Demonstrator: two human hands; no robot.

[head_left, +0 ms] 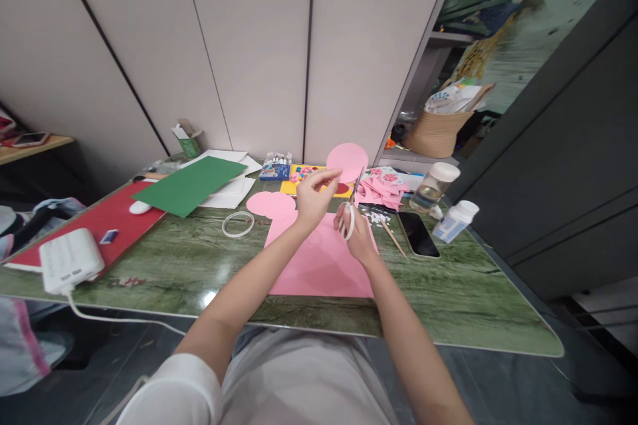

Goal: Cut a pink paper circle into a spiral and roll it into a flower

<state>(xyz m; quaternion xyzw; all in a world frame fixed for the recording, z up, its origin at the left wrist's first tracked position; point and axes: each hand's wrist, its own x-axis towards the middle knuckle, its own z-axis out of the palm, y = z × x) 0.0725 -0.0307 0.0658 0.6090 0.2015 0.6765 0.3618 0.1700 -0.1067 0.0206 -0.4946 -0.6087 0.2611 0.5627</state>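
Observation:
My left hand is raised over the table, its fingers pinched on a pink paper circle. My right hand is closed around white-handled scissors, whose blades point up at the circle's lower edge. Below both hands lies a large pink paper sheet on the green table. Two more pink circles lie overlapping just left of my left hand.
A tape ring, green sheet, red sheet and white power bank lie to the left. Right of my hands are a wooden stick, black phone, glass jar, white bottle and pink cut-outs.

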